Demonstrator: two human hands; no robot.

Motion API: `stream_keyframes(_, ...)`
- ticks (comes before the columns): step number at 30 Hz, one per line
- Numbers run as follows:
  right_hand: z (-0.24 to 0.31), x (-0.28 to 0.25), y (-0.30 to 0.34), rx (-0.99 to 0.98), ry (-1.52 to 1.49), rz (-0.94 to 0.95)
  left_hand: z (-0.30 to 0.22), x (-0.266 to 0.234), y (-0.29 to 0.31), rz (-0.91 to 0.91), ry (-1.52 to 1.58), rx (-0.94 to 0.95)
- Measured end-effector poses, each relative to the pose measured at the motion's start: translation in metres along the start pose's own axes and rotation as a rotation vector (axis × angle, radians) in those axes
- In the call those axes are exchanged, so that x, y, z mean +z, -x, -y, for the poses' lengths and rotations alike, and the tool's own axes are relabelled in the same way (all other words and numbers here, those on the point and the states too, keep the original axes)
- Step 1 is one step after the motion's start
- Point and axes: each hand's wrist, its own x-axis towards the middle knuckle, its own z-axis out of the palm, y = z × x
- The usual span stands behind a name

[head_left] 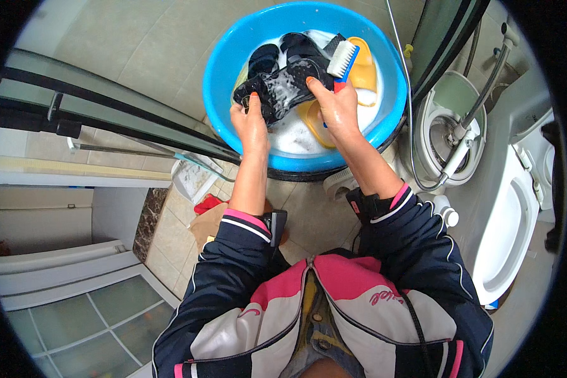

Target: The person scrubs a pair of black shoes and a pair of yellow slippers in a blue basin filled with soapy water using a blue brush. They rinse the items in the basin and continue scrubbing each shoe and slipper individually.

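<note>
A black slipper (285,89) streaked with white suds is stretched between my hands over a blue basin (215,82). My left hand (252,126) grips its left end, thumb on top. The right end is pinched by my right hand (339,113), which also holds a scrub brush (343,60) with white bristles and a blue and red handle. The bristles point up and away from the slipper. Behind it, other black footwear (264,58) lies in foamy water (288,137). A yellow slipper (363,70) rests at the basin's right, and another yellow piece (315,121) shows below my right hand.
A glass door frame (113,104) runs along the left. On the right stand a white tub-shaped appliance (450,126) with a hose and a white washbasin (507,233). A white bottle (445,211) is near my right sleeve; a dustpan (192,178) lies left.
</note>
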Motion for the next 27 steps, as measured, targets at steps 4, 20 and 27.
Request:
stream_keyframes(4,0.004,0.002,0.003,-0.002,0.002,0.041,0.01,0.0,-0.002,-0.079,-0.062,0.116)
stream_keyframes(20,0.006,0.007,0.016,-0.148,0.083,0.023,0.007,0.008,-0.002,-0.055,-0.006,0.11)
stream_keyframes(27,0.02,-0.003,0.006,-0.196,-0.068,0.039,-0.006,0.004,0.0,0.15,0.0,-0.22)
